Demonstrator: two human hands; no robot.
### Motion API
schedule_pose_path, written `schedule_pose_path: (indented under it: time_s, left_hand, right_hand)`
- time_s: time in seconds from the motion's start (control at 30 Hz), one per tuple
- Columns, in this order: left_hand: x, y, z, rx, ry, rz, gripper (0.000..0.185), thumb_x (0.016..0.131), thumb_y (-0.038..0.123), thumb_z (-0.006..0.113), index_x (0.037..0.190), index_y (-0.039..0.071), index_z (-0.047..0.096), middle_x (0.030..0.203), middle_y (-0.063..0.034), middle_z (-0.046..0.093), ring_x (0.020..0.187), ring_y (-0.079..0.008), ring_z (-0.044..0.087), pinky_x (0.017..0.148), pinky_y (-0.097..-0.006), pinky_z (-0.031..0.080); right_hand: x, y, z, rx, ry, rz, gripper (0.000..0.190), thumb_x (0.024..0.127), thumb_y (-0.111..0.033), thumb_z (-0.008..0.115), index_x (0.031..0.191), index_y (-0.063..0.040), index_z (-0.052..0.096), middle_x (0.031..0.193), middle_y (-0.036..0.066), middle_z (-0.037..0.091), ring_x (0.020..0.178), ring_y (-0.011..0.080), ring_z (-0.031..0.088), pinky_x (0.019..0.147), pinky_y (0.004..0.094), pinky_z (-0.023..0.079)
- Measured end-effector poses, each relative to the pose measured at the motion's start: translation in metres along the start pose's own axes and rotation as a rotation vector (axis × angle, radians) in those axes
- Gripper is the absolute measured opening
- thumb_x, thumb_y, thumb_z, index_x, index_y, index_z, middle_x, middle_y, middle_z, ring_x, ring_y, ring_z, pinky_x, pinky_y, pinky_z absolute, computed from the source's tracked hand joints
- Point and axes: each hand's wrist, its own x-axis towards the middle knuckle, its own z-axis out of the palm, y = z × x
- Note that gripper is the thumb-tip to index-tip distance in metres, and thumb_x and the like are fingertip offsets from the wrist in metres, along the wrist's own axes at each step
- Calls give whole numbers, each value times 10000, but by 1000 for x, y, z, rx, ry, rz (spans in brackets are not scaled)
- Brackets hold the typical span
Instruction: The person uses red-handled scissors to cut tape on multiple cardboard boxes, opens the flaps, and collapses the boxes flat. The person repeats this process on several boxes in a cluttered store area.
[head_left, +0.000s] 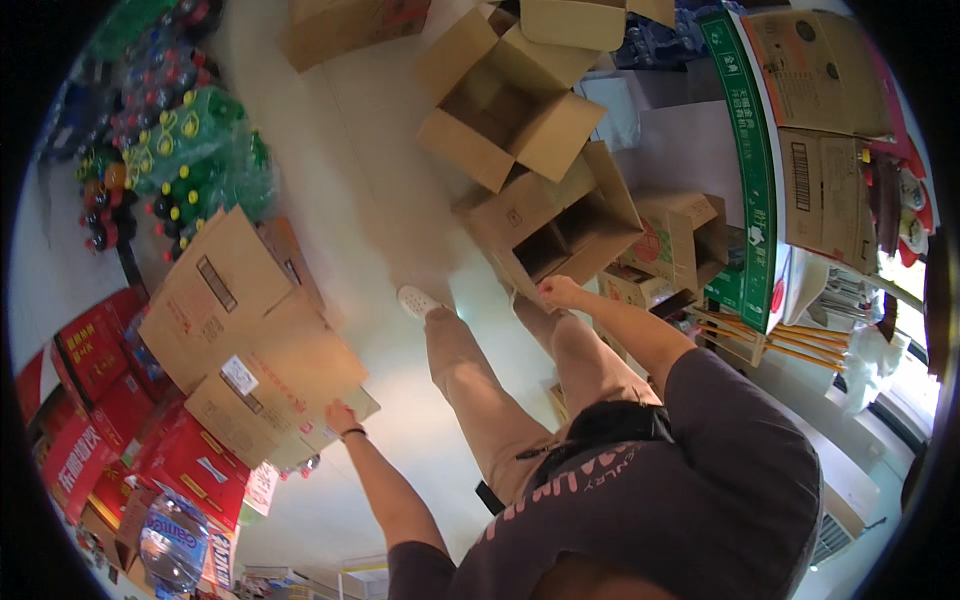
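My left hand (343, 417) grips the edge of a flattened cardboard box (281, 367) that bears a white label and printing. It lies against another flattened cardboard sheet (217, 296) on the left. On the other side, my right hand (561, 292) is closed at the lower corner of an open cardboard box (536, 217), beside my leg. That box's top faces up and to the right, and a divider shows inside it. A second open carton (502, 97) touches it from behind, its flaps spread wide. My fingertips on the right are small and partly hidden.
Shrink-wrapped green bottles (199, 142) and red boxes (184, 465) line the left side. A large clear water bottle (174, 541) stands at lower left. To the right are more cartons (667, 232), a green-edged display stand (739, 165) and wooden poles (802, 341). Pale floor (337, 150) runs between.
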Motion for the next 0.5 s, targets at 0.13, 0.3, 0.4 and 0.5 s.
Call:
schedule_pose_path:
  time_s: [0.13, 0.3, 0.4, 0.5]
  left_hand:
    - [-71, -62, 67, 482, -282, 336, 201, 836, 140, 528, 662, 132, 428, 597, 47, 377, 512, -91, 365, 438, -272, 310]
    - [-194, -69, 143, 446, -603, 321, 289, 830, 132, 630, 1090, 40, 543, 972, -37, 567, 842, -120, 538, 728, -253, 462]
    - [-215, -88, 140, 604, -549, 219, 320, 835, 152, 631, 1121, 38, 541, 1040, -78, 598, 914, -136, 573, 763, -263, 473]
    - [-214, -97, 126, 609, -496, 138, 269, 841, 138, 621, 1081, 31, 561, 1024, -75, 602, 889, -126, 573, 754, -256, 470]
  right_hand:
    - [89, 45, -32, 376, 291, 179, 244, 732, -250, 626, 889, -64, 648, 861, 139, 651, 872, 293, 615, 783, 370, 481]
    - [213, 83, -101, 821, 637, 536, 586, 819, -299, 636, 1235, 40, 401, 1190, 180, 511, 1006, 267, 539, 779, 402, 463]
    - [257, 82, -125, 1198, 493, 526, 567, 841, -280, 619, 1261, 34, 405, 1207, 178, 499, 1056, 255, 521, 778, 413, 466]
    - [262, 74, -138, 1366, 369, 325, 485, 826, -254, 644, 1184, 35, 490, 1142, 160, 549, 1006, 238, 557, 737, 382, 485]
